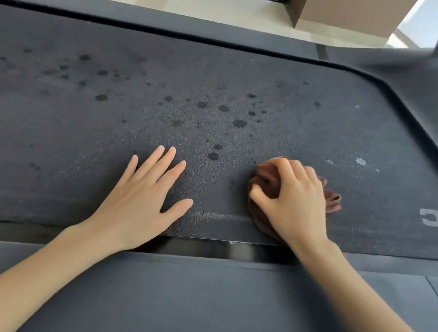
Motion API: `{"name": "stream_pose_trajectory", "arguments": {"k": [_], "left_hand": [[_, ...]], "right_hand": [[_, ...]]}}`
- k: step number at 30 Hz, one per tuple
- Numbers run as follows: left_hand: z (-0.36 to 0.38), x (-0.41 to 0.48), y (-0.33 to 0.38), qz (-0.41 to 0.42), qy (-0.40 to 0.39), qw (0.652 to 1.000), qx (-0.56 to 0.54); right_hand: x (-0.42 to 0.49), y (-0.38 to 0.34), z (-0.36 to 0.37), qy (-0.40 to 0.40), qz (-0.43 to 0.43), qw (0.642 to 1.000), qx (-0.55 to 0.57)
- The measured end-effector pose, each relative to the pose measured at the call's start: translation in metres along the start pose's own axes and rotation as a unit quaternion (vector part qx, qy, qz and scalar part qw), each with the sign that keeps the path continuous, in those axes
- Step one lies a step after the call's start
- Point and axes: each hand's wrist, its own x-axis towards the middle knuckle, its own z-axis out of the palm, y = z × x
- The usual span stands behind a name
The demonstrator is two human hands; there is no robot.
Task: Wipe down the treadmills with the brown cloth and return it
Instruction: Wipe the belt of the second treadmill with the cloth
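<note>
Right hand (294,201) has its grip curled over the bunched brown cloth (265,183), pressing it onto the treadmill belt (221,84) near the belt's near edge; cloth sits under palm and fingers, folds poking out on the left and right of the hand. Left hand (143,198) lies flat, fingers spread, holding nothing, on the belt beside it, apart from the cloth. Dark wet spots (224,109) dot the belt beyond both hands.
</note>
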Motion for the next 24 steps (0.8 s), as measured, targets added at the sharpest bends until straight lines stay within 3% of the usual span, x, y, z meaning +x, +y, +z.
{"name": "stream_pose_trajectory", "arguments": {"k": [6,9,12,14,19,24], "left_hand": [[-0.003,0.042,0.015,0.037,0.068,0.996,-0.035],[0.0,0.037,0.003,0.05,0.075,0.996,-0.026],[0.006,0.025,-0.008,0.024,0.052,0.998,-0.011],[0.011,0.027,-0.009,0.0,0.028,1.0,-0.007],[0.01,0.038,-0.01,0.025,0.022,0.999,0.01],[-0.007,0.028,-0.041,0.068,0.009,0.997,-0.035]], "right_hand": [[0.004,-0.002,0.003,-0.05,-0.141,0.986,0.069],[0.027,0.014,0.003,-0.064,-0.102,0.99,0.069],[0.044,0.004,0.011,-0.028,-0.015,0.999,0.04],[0.041,-0.015,0.019,-0.002,-0.003,1.0,0.0],[0.008,-0.057,0.024,-0.01,-0.13,0.991,0.042],[-0.017,-0.025,-0.005,-0.075,-0.234,0.967,0.07]]}}
